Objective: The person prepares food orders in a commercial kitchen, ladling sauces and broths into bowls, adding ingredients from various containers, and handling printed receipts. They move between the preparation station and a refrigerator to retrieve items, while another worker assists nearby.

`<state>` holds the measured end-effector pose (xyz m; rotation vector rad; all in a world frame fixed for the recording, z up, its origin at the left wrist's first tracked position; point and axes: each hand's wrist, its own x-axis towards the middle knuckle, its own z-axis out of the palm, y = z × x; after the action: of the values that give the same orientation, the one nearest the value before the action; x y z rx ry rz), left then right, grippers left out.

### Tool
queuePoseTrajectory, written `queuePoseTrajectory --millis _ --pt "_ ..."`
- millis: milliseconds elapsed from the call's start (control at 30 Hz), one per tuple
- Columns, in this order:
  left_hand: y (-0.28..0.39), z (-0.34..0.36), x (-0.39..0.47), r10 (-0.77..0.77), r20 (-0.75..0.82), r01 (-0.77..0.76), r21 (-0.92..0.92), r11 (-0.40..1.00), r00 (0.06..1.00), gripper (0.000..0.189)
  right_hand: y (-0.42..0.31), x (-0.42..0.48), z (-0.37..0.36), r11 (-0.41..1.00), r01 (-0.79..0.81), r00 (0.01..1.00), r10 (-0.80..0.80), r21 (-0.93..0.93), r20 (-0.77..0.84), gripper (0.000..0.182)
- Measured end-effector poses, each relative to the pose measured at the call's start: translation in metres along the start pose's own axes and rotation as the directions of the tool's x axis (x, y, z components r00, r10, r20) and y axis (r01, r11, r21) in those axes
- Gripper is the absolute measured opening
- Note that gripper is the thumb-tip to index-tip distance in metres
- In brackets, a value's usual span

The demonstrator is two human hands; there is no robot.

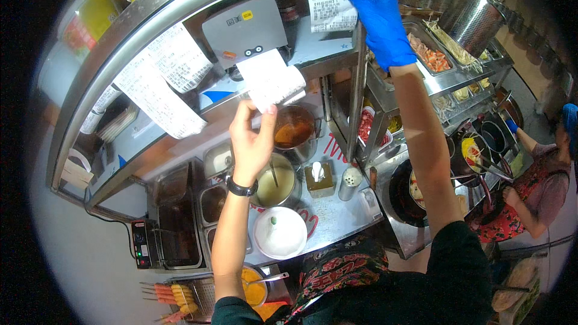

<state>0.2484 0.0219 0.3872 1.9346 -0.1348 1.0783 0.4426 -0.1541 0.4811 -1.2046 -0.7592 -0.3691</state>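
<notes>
My left hand [255,137], bare and with a black wristband, pinches the lower end of a curled paper slip [271,79] between thumb and fingers. At the upper right, my right hand [377,22], in a blue glove, has its fingertips on the right edge of another printed slip [329,2] hanging by the steel shelf; whether it grips the paper is hidden. More long printed slips [158,99] hang from the shelf at the left. A grey machine [246,29] stands on the shelf behind the held slip.
Below are a pot of red-brown liquid [294,128], a pot of pale liquid [275,180], a white bowl [280,233] and a shaker [350,183]. At right are ingredient trays [431,49], pans on a stove [402,194] and a co-worker [526,194]. Skewers [174,298] lie lower left.
</notes>
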Motion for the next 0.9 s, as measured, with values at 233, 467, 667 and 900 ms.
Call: queuePoseTrajectory --millis 233,467,667,900 --pt "-0.007 -0.003 -0.013 0.257 0.166 -0.301 0.347 0.889 0.952 0.014 0.004 -0.032 -0.013 0.975 -0.165 0.986 0.167 0.148 -0.002 0.019" --pt "-0.015 -0.004 -0.031 0.347 -0.098 -0.277 0.421 0.864 0.933 0.035 -0.011 -0.085 -0.028 0.990 -0.092 0.996 0.094 -0.111 0.013 0.014" --pt "0.026 0.004 -0.029 0.182 -0.012 -0.182 -0.179 0.967 0.983 0.066 -0.032 -0.139 -0.013 0.968 0.014 0.950 0.066 -0.251 0.306 0.014" --pt "0.069 0.018 -0.030 -0.335 0.355 0.461 -0.824 0.328 0.873 0.043 -0.023 -0.203 -0.006 0.942 -0.321 0.856 0.334 -0.100 0.394 0.015"
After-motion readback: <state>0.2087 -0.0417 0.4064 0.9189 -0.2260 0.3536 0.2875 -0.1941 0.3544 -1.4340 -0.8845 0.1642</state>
